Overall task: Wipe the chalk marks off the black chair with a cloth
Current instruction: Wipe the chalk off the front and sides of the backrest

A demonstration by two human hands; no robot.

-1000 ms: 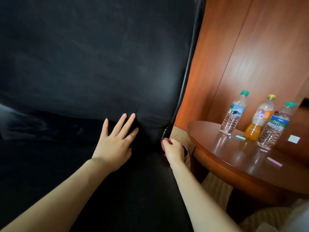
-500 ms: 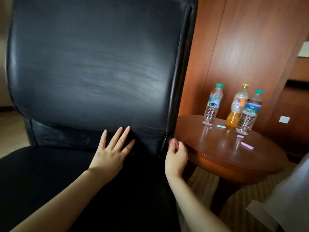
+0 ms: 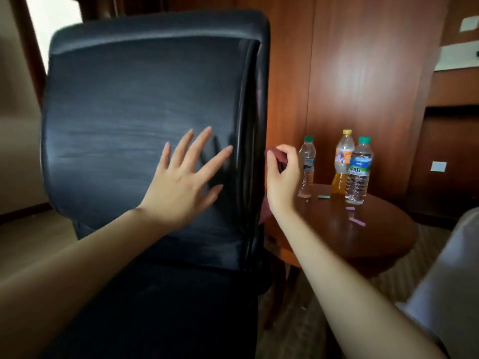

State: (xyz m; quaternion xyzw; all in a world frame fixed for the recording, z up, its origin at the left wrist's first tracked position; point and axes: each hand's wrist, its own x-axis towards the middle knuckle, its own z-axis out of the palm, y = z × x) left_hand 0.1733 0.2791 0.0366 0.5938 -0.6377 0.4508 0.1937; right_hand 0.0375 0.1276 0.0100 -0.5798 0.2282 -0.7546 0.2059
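While the left hand [image 3: 181, 187] has climbed from the seat crease to lie flat on the black chair [image 3: 145, 120] backrest, fingers spread, the right hand [image 3: 282, 177] has risen at three o'clock of it, fingers curled, pinching a dark reddish cloth [image 3: 278, 158] just beside the backrest's edge. Faint pale smears cross the backrest toward nine o'clock of the left hand. Wiping looks about to begin there.
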